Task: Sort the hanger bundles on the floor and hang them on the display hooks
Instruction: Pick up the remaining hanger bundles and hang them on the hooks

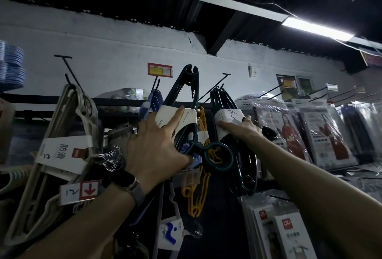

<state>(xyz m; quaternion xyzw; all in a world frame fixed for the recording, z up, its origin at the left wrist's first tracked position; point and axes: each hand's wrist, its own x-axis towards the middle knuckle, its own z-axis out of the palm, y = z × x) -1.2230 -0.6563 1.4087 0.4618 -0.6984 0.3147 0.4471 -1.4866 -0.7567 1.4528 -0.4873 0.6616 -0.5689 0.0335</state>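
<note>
I look up at a display wall. My left hand [159,151] grips a dark green hanger bundle [186,93] with a white paper band, its index finger stretched along the band; the bundle's top reaches up beside a black display hook [215,87]. My right hand [241,128] holds a second dark green hanger bundle [223,101] by its white band, and that bundle's top sits at the hook. A round green hanger loop [219,157] hangs below my left hand.
A beige hanger bundle [68,134] hangs on a hook at left, a yellow hanger bundle [198,186] and blue hangers [153,101] behind my left hand. Bagged goods [289,130] hang at right. An empty hook [68,68] juts out upper left. Price tags [159,69] sit above.
</note>
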